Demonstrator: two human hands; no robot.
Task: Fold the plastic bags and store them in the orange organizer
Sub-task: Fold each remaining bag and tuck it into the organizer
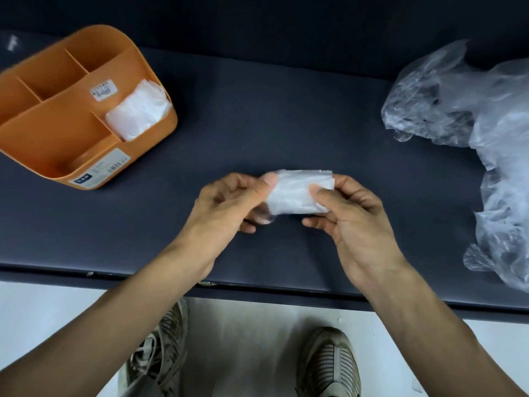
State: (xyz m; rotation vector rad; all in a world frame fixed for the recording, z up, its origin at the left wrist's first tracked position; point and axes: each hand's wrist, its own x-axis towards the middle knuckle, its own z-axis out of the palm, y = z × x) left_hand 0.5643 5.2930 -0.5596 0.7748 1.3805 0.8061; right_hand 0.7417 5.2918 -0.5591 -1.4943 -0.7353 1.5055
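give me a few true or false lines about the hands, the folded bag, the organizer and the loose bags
1. Both hands, left hand and right hand, pinch the folded bag. True.
2. The orange organizer holds no bags. False: one folded bag in the organizer sits in a compartment.
3. The loose plastic bags lie at the right of the table. True.
4. The organizer stands between the hands. False: it is far left on the table.
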